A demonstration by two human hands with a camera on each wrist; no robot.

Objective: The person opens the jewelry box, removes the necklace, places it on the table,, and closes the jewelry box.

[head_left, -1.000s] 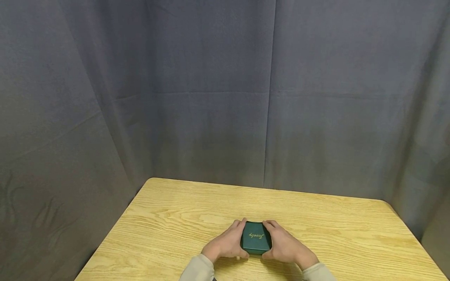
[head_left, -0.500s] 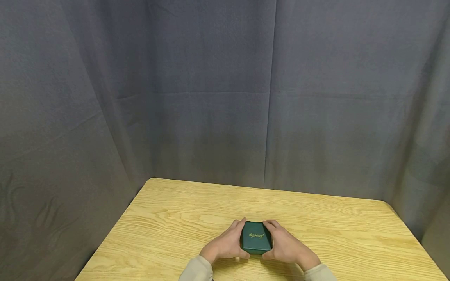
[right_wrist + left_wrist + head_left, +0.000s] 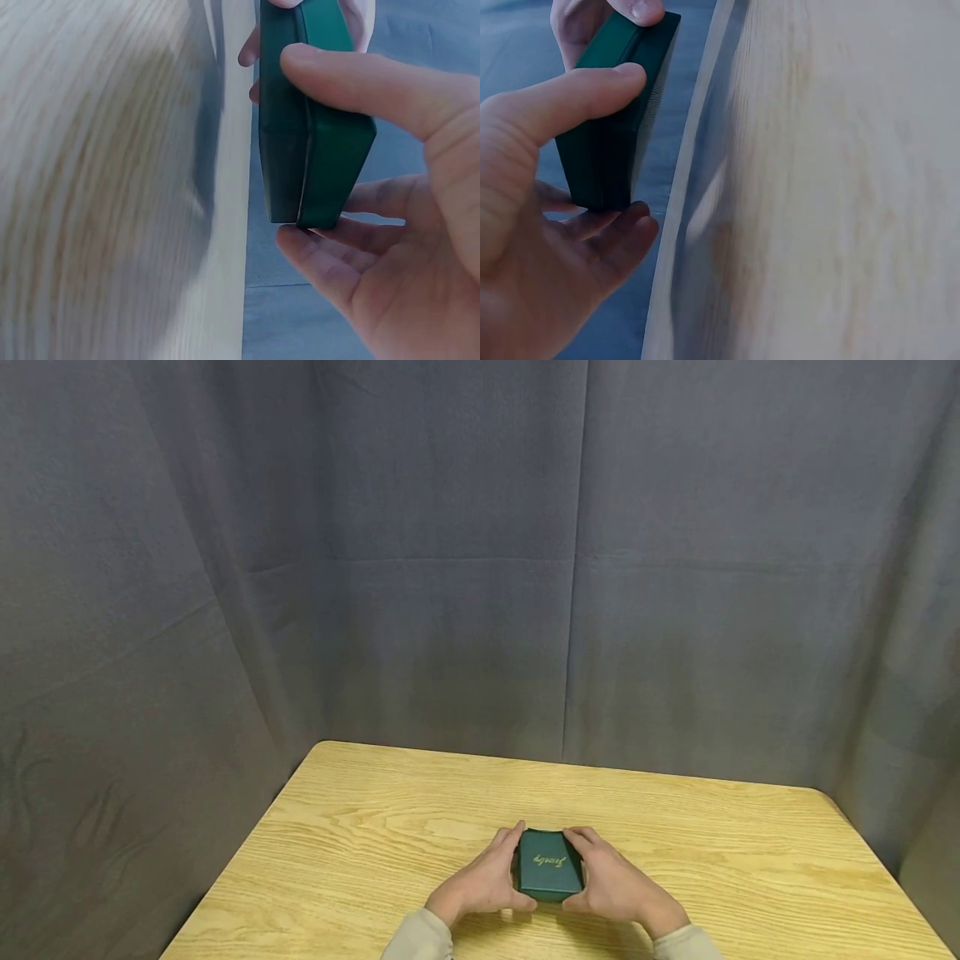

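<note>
A small dark green jewelry box, with gold "Jewelry" lettering upside down on its lid, is held between both hands near the front of the table. On its left side the left hand grips it, thumb on the near face and fingers round the far edge. The right hand holds the opposite side in the same way. Both wrist views show the box raised off the wood, its lid seam closed. In the right wrist view, the thumb of the right hand lies across that seam.
The light wood-grain table extends beyond and to both sides of the hands. Grey curtains hang behind it and along its left and right sides.
The box and both hands have shifted very slightly up and to the right in the head view. Both hands keep their hold.
</note>
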